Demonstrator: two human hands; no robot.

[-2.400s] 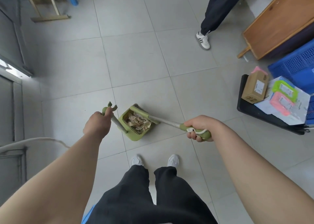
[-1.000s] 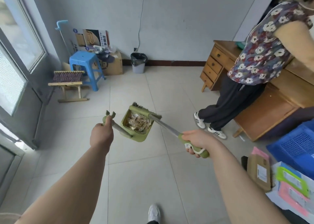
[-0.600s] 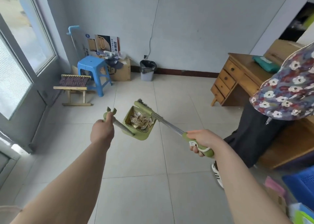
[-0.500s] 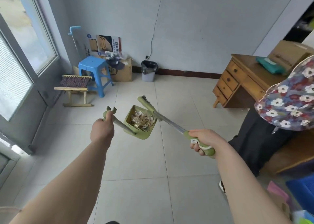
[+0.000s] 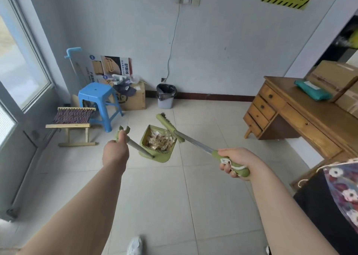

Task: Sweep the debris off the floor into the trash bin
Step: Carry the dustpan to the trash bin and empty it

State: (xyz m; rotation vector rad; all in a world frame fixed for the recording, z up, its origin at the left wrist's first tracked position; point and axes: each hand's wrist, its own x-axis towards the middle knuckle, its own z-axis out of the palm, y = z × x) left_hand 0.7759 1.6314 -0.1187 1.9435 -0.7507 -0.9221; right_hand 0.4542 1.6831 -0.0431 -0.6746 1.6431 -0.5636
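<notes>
- Head view: the left hand [image 5: 115, 154] is clenched around the upper end of the green dustpan's handle [image 5: 135, 146], holding the dustpan [image 5: 161, 157] in the air over the pale tiled floor [image 5: 155, 196].
- The debris [image 5: 160, 141], a heap of tan and white scraps, lies inside the dustpan's tray.
- The right hand [image 5: 235, 162] is clenched around the green grip of a broom [image 5: 193, 142]; the broom's metal shaft slants up and to the left, and its green head sits at the far rim of the dustpan.
- The trash bin [image 5: 166, 96], grey with a black liner, stands on the floor against the far wall, well apart from the dustpan.
- Left of the bin are a cardboard box [image 5: 133, 98], a blue plastic stool [image 5: 99, 103] and a low wooden folding stool [image 5: 74, 123].
- A wooden desk [image 5: 298, 117] with drawers stands at the right.
- At the near right edge is part of another person in a floral top [image 5: 342, 187].
</notes>
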